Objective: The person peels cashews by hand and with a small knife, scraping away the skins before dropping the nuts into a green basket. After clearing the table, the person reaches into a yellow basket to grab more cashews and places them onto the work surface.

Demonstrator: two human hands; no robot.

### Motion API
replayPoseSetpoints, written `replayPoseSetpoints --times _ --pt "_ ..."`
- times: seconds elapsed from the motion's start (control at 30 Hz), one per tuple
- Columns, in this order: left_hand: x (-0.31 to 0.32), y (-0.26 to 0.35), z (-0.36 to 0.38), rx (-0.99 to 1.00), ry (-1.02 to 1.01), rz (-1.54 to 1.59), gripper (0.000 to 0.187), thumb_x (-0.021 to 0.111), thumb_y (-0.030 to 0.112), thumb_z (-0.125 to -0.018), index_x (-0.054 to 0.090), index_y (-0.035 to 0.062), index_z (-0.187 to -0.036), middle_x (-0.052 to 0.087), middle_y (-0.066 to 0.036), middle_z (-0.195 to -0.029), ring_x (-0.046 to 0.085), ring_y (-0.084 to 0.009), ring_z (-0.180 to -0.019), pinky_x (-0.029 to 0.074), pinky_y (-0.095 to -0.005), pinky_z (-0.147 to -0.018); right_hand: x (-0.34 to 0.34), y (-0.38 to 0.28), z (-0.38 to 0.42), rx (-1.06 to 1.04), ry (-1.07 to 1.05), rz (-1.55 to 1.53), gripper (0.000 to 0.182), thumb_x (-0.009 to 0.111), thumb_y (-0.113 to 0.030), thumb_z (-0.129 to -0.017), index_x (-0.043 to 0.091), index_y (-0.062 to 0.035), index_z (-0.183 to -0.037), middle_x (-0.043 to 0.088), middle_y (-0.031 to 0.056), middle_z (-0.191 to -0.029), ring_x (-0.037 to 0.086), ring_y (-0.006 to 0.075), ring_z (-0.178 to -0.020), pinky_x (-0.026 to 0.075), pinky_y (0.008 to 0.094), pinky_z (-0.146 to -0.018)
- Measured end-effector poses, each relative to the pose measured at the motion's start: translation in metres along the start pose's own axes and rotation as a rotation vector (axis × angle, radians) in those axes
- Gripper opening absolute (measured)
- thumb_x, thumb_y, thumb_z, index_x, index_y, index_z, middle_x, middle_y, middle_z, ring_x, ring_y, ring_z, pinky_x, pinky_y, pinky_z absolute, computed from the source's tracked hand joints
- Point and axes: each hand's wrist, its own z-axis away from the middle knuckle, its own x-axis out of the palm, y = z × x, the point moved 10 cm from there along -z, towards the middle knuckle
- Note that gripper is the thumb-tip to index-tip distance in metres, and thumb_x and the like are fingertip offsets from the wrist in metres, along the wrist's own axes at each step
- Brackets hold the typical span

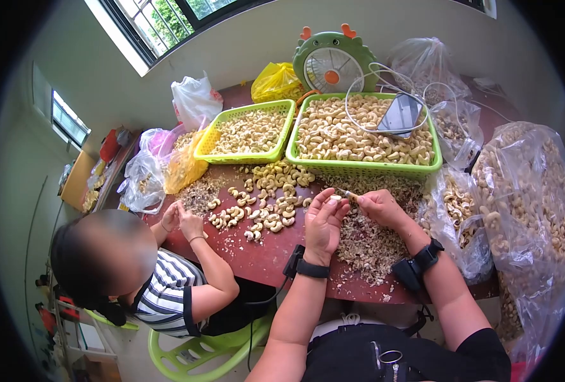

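My left hand, palm up, holds a pale cashew at its fingertips above the red table. Close on its right, my right hand grips a small knife with a brownish handle, its tip beside the nut. Beneath both hands lies a heap of brown skin scraps. Loose cashews are spread on the table to the left of my left hand. Behind the hands stands a large green basket full of cashews, with a phone resting on top.
Another person sits at the left, hands together over the table edge. A smaller green basket of cashews stands at the back left. A green fan is behind the baskets. Filled plastic bags line the right side; a white cable crosses the phone.
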Motion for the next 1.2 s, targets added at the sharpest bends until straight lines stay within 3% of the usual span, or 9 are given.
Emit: replayPoseSetpoints --times 0.17,0.33,0.63,1.2 --pt "-0.006 0.001 0.002 -0.006 0.045 -0.017 0.018 0.050 -0.006 -0.078 0.051 -0.0001 -0.095 0.058 -0.013 -0.089 0.059 -0.0222 -0.083 0.050 -0.0295 -0.077 0.001 -0.005 0.000 -0.054 0.008 0.032 0.039 0.049 -0.030 -0.083 0.051 -0.0046 -0.053 0.042 -0.0042 -0.045 0.037 0.0038 -0.042 0.029 0.0213 -0.038" --pt "-0.009 0.004 0.001 0.057 0.042 -0.009 0.010 0.052 -0.008 -0.076 0.055 -0.0007 -0.081 0.059 -0.014 -0.089 0.059 -0.0219 -0.082 0.051 -0.0287 -0.077 0.004 -0.006 0.000 -0.062 -0.006 0.067 0.039 0.050 -0.028 -0.083 0.048 -0.0040 -0.052 0.041 -0.0041 -0.046 0.035 0.0037 -0.044 0.029 0.0218 -0.039" --pt "-0.005 0.008 0.002 0.099 0.042 -0.022 0.024 0.053 -0.010 -0.074 0.051 0.0012 -0.096 0.058 -0.008 -0.087 0.059 -0.0193 -0.081 0.050 -0.0309 -0.077 0.008 -0.002 -0.001 -0.082 -0.020 0.074 0.041 0.051 -0.029 -0.083 0.047 -0.0026 -0.052 0.038 -0.0049 -0.046 0.032 0.0034 -0.045 0.027 0.0222 -0.039" --pt "-0.005 0.010 0.002 0.120 0.027 -0.047 0.022 0.056 -0.009 -0.073 0.054 0.0002 -0.093 0.058 -0.009 -0.088 0.058 -0.0162 -0.078 0.049 -0.0271 -0.073 0.010 0.002 0.000 -0.026 -0.033 0.072 0.041 0.052 -0.033 -0.083 0.050 -0.0037 -0.053 0.037 -0.0064 -0.045 0.032 0.0025 -0.044 0.026 0.0212 -0.038"
